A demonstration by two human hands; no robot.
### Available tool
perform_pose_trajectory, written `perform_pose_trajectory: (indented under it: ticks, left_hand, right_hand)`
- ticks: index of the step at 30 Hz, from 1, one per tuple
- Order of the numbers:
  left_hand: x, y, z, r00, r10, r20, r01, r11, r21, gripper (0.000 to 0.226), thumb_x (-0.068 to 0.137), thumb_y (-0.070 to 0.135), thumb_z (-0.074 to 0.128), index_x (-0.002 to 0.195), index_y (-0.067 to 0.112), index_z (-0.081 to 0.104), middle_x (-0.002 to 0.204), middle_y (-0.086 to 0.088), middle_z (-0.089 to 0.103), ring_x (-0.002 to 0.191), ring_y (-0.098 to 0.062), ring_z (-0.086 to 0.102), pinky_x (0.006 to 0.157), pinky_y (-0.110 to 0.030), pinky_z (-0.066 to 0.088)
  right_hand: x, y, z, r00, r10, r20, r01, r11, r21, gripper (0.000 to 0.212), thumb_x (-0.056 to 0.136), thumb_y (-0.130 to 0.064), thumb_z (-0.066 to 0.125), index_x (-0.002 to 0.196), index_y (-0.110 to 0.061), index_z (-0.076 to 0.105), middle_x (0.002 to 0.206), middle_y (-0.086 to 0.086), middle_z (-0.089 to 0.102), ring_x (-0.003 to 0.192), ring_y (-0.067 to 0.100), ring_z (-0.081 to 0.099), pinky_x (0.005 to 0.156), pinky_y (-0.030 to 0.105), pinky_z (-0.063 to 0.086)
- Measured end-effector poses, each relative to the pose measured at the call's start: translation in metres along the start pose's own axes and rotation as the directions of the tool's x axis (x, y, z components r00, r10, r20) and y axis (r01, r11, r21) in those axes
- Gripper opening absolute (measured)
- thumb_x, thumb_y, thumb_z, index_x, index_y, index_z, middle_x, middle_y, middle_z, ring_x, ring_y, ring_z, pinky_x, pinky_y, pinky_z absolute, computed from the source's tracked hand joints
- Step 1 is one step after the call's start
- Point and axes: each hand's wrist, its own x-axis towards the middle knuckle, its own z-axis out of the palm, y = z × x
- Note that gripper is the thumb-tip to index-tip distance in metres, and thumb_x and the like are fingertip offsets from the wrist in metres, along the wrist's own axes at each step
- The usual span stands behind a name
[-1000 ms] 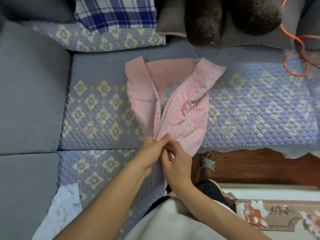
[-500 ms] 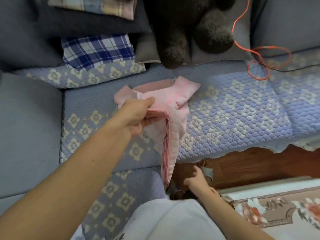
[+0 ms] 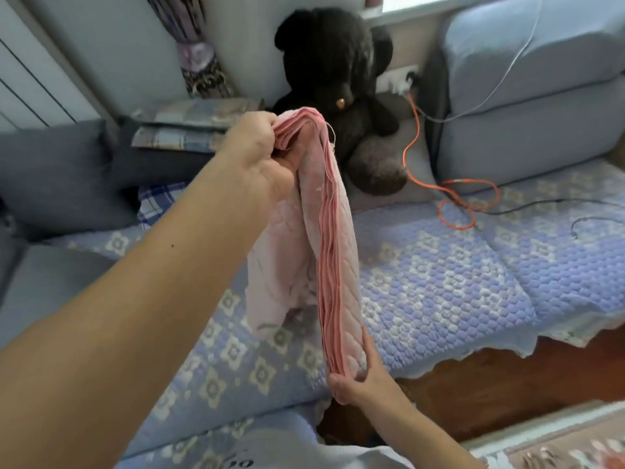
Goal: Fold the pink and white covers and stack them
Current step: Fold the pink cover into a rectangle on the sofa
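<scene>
The pink quilted cover (image 3: pixel 334 252) hangs in the air above the sofa, gathered into a long bunched strip. My left hand (image 3: pixel 262 157) grips its top end, raised high in front of the black teddy bear. My right hand (image 3: pixel 358 377) pinches the bottom end of the strip near the sofa's front edge. A paler inner side of the cover droops to the left of the folds. The white cover is out of view.
A blue quilted sofa cover (image 3: pixel 439 282) lies under the hands. A black teddy bear (image 3: pixel 338 89) sits at the back with an orange cable (image 3: pixel 453 198) coiled beside it. Folded checked cloths (image 3: pixel 189 126) and dark cushions (image 3: pixel 57 174) lie at the left. Wooden floor (image 3: pixel 507 384) shows below right.
The left hand has lifted the pink cover off the sofa and up high. The right hand has moved up from below and taken hold of the lower end. The camera has tilted upward.
</scene>
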Motion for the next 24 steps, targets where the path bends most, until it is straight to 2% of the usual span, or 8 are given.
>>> perform_pose_trajectory:
  ticks: [3, 5, 7, 9, 12, 14, 19, 24]
  left_hand:
    - [-0.009, 0.025, 0.014, 0.998, 0.064, 0.015, -0.063, 0.996, -0.056, 0.029, 0.097, -0.006, 0.043, 0.079, -0.011, 0.065, 0.066, -0.018, 0.066, 0.061, -0.024, 0.066, 0.051, -0.026, 0.059]
    - [-0.014, 0.043, 0.017, 0.994, 0.105, 0.001, -0.104, 0.990, -0.090, 0.027, 0.098, -0.006, 0.043, 0.083, -0.012, 0.065, 0.075, -0.021, 0.066, 0.068, -0.027, 0.066, 0.053, -0.028, 0.060]
    - [-0.016, 0.058, 0.017, 0.990, 0.137, -0.027, -0.139, 0.982, -0.127, 0.026, 0.098, -0.005, 0.043, 0.087, -0.011, 0.065, 0.079, -0.022, 0.066, 0.069, -0.028, 0.065, 0.050, -0.029, 0.060]
    - [-0.023, 0.072, 0.015, 0.985, 0.163, -0.050, -0.168, 0.978, -0.126, 0.025, 0.099, -0.004, 0.043, 0.092, -0.009, 0.066, 0.082, -0.021, 0.066, 0.070, -0.028, 0.066, 0.046, -0.029, 0.058]
    - [-0.035, 0.094, -0.004, 0.973, 0.224, -0.057, -0.228, 0.971, -0.066, 0.031, 0.095, -0.006, 0.041, 0.083, -0.008, 0.069, 0.064, -0.014, 0.066, 0.055, -0.020, 0.065, 0.041, -0.023, 0.053]
    - [-0.043, 0.116, -0.030, 0.970, 0.237, -0.059, -0.239, 0.971, -0.028, 0.035, 0.075, -0.013, 0.036, 0.056, -0.005, 0.065, 0.041, -0.009, 0.055, 0.033, -0.015, 0.055, 0.037, -0.020, 0.047]
    - [-0.053, 0.172, -0.119, 0.978, 0.190, -0.088, -0.199, 0.974, -0.111, 0.044, 0.087, -0.007, 0.023, 0.054, 0.005, 0.048, 0.040, -0.002, 0.041, 0.029, -0.014, 0.043, 0.034, -0.019, 0.043]
    - [-0.113, 0.206, -0.197, 0.969, 0.246, -0.033, -0.244, 0.967, 0.069, 0.031, 0.036, -0.015, 0.065, 0.065, -0.006, 0.071, 0.060, -0.004, 0.061, 0.044, -0.007, 0.054, 0.045, -0.012, 0.049]
  right_hand:
    - [-0.019, -0.015, 0.006, 0.941, -0.321, -0.104, 0.274, 0.906, -0.322, 0.129, 0.053, -0.042, 0.093, 0.146, -0.064, 0.006, 0.163, -0.019, 0.010, 0.147, -0.003, 0.020, 0.118, 0.025, 0.029]
    - [-0.025, -0.026, -0.001, 0.785, -0.604, -0.139, 0.420, 0.683, -0.597, 0.125, 0.055, -0.042, 0.086, 0.155, -0.045, 0.012, 0.164, -0.013, 0.006, 0.149, -0.004, 0.010, 0.116, 0.013, 0.020]
    - [-0.016, -0.039, -0.012, 0.606, -0.781, -0.151, 0.430, 0.481, -0.764, 0.107, 0.061, -0.037, 0.085, 0.152, -0.033, 0.029, 0.157, -0.004, 0.028, 0.144, 0.006, 0.028, 0.114, 0.019, 0.026]
    - [0.003, -0.062, -0.026, 0.504, -0.822, -0.265, 0.456, 0.514, -0.726, 0.072, 0.075, -0.014, 0.083, 0.133, -0.044, 0.053, 0.131, 0.003, 0.055, 0.117, 0.012, 0.053, 0.100, 0.030, 0.043]
    - [0.016, -0.139, -0.043, 0.477, -0.689, -0.547, 0.572, 0.715, -0.402, 0.017, 0.090, -0.017, 0.067, 0.083, -0.032, 0.070, 0.098, 0.004, 0.068, 0.075, -0.010, 0.058, 0.077, 0.022, 0.048]
    - [0.011, -0.199, -0.062, 0.458, -0.644, -0.613, 0.658, 0.709, -0.253, 0.022, 0.091, -0.015, 0.070, 0.072, -0.025, 0.071, 0.078, -0.015, 0.069, 0.065, -0.010, 0.054, 0.073, 0.021, 0.048]
    - [-0.019, -0.308, -0.031, 0.413, -0.799, -0.437, 0.730, 0.578, -0.366, 0.014, 0.084, -0.025, 0.077, 0.076, -0.017, 0.070, 0.059, -0.014, 0.055, 0.060, -0.001, 0.043, 0.058, 0.025, 0.041]
    - [-0.010, -0.381, 0.045, 0.416, -0.897, -0.152, 0.828, 0.443, -0.344, 0.017, 0.086, -0.023, 0.075, 0.090, -0.030, 0.061, 0.087, -0.010, 0.064, 0.074, 0.001, 0.058, 0.071, 0.024, 0.051]
